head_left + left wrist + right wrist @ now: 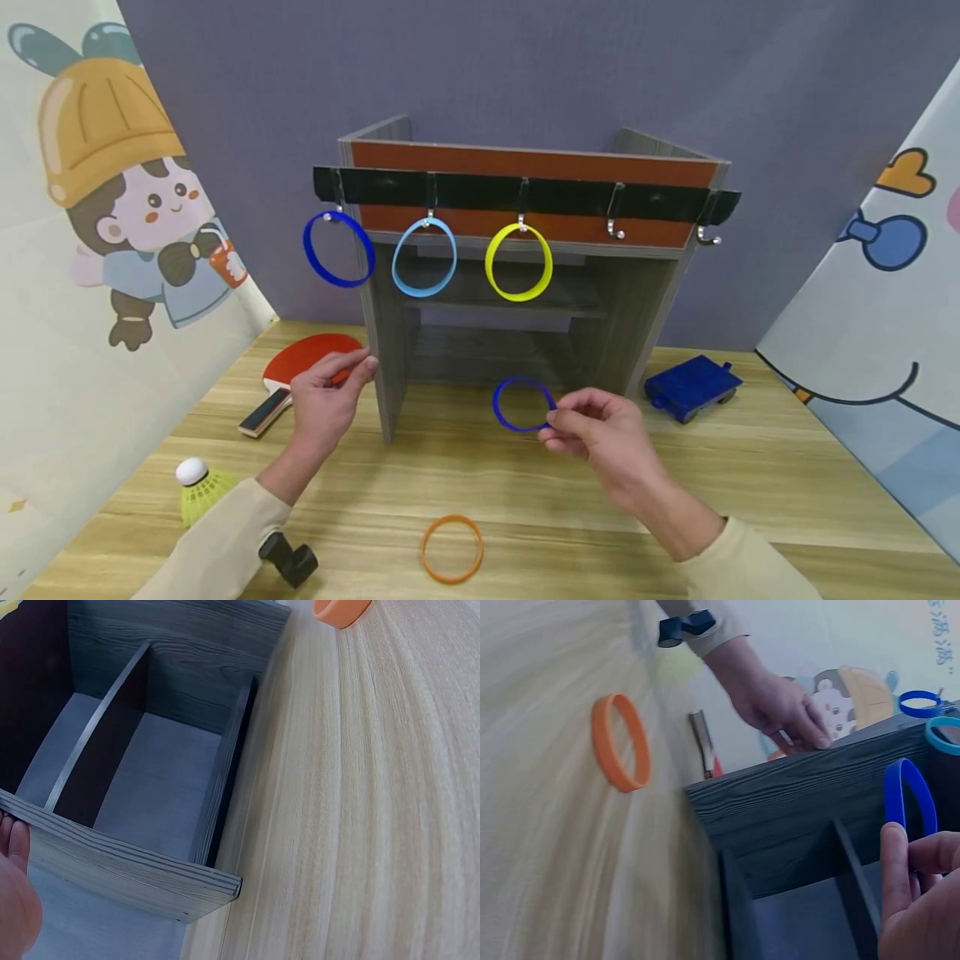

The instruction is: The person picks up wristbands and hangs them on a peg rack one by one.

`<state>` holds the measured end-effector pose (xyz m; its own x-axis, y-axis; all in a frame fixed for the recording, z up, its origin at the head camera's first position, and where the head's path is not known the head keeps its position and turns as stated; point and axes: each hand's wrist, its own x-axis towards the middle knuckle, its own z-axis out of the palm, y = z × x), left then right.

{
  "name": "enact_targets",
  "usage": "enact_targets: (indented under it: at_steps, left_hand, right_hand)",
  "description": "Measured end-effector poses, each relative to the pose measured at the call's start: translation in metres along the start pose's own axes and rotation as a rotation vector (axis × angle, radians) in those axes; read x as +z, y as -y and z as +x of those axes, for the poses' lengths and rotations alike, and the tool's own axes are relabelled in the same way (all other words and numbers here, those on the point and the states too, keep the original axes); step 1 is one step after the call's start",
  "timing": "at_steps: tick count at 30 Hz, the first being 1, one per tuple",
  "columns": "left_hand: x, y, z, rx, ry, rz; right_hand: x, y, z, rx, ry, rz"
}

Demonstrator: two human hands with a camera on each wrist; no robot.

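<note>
In the head view, my right hand [600,442] pinches a dark blue ring [498,410] by its right side, low in front of the grey wooden shelf [382,350]. In the right wrist view, thumb and fingers grip the same ring's lower end. My left hand [327,400] holds the front edge of the shelf's left side panel with its fingertips. Above, a black bar with hooks [570,193] runs across the shelf. From it hang a dark blue ring [309,242], a light blue ring [396,265] and a yellow ring [549,265]; the two hooks at right carry no ring.
An orange ring [452,579] lies on the wooden table [570,542] near the front. Behind my left hand is a red table tennis bat [303,354]. A yellow shuttlecock [202,492] stands by the left sleeve, and a blue toy cart [692,387] sits right of the shelf.
</note>
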<state>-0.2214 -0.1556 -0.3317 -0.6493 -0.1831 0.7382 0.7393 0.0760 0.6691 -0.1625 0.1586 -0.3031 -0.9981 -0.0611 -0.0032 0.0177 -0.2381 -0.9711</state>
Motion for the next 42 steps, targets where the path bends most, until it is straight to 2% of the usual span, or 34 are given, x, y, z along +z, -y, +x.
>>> enact_targets:
  at_steps: [9,20,27,32,36,42]
  left_hand:
    - [0.000,0.000,0.000,0.003,-0.010,0.012]
    - [0.000,0.001,0.000,0.016,-0.004,0.004]
    - [-0.005,0.026,-0.002,-0.004,-0.033,-0.043]
    - [-0.004,0.022,-0.002,0.002,-0.024,-0.031]
    - [-0.002,0.011,-0.001,0.016,-0.006,-0.024]
    - [0.000,0.002,0.000,0.003,-0.021,-0.047]
  right_hand:
    - [-0.005,0.019,-0.004,-0.060,0.004,0.085]
    - [-0.009,0.049,-0.008,-0.217,-0.037,0.184]
    - [-0.014,0.064,-0.009,-0.275,-0.025,0.252]
    - [-0.014,0.077,-0.009,-0.338,-0.022,0.273]
    - [-0.010,0.085,-0.009,-0.384,-0.043,0.304]
    - [-0.006,0.098,-0.009,-0.421,-0.084,0.335]
